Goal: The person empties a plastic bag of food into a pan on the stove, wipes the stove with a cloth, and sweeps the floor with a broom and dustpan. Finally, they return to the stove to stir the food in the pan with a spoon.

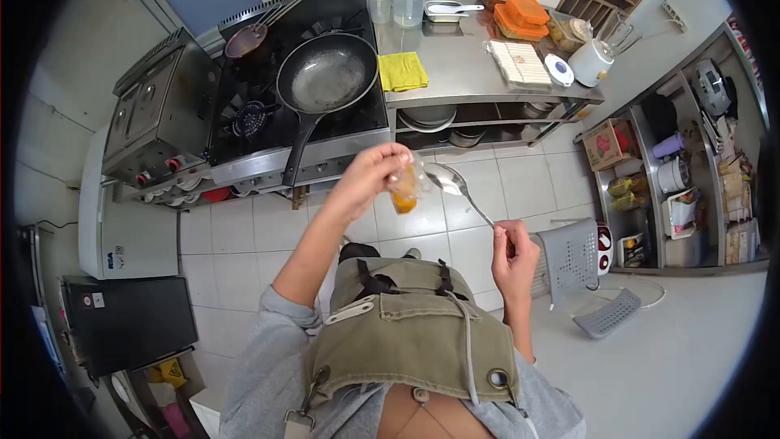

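Note:
My left hand [376, 175] grips the top of a small clear plastic bag [404, 192] with orange-yellow contents at its bottom. My right hand [514, 250] pinches the handle end of a metal spoon [465, 190]. The spoon's bowl is beside the bag's opening; whether it touches the bag I cannot tell. Both hands are above the tiled floor, in front of my olive apron [414, 341]. Ahead and to the left, a black wok [327, 73] rests on the stove, its handle pointing toward me.
The stove [357, 119] also bears a small pan [245, 41]. On the steel counter [463, 65] are a yellow cloth [402, 71], orange containers [522, 16], a rolled mat [520, 63] and a blender [591, 63]. A grey chair [571, 256] stands at the right.

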The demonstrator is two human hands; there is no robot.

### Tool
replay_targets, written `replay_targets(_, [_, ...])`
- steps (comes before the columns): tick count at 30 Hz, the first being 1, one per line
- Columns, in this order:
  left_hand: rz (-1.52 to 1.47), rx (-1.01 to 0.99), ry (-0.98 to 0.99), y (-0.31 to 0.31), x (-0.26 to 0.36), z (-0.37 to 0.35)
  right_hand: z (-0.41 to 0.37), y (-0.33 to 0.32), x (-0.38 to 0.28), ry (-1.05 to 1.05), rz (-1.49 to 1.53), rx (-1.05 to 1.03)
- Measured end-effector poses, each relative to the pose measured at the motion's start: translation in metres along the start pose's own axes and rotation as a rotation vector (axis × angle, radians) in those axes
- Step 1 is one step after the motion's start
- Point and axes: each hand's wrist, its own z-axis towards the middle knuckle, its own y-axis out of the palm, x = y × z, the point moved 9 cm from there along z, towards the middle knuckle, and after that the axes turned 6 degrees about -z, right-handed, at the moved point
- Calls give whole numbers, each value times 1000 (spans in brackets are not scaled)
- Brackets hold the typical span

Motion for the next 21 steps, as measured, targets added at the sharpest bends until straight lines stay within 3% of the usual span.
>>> replay_targets(7, [122, -20, -16, 17, 20, 4, 5, 1, -30, -160, -77, 74])
replay_targets(9, [200, -10, 27, 21, 21, 5, 6, 11, -38, -261, -223, 28])
replay_targets(13, [228, 17, -5, 19, 6, 10, 6, -2, -43, -286, -206, 96])
replay_targets(17, [352, 62, -21, 21, -6, 8, 5, 1, -36, -255, -342, 13])
replay_targets(19, [421, -30, 97, 33, -6, 13, 10, 5, -36, -257, -335, 42])
replay_targets(21, [532, 37, 66, 31, -9, 16, 10, 26, -24, -244, -383, -48])
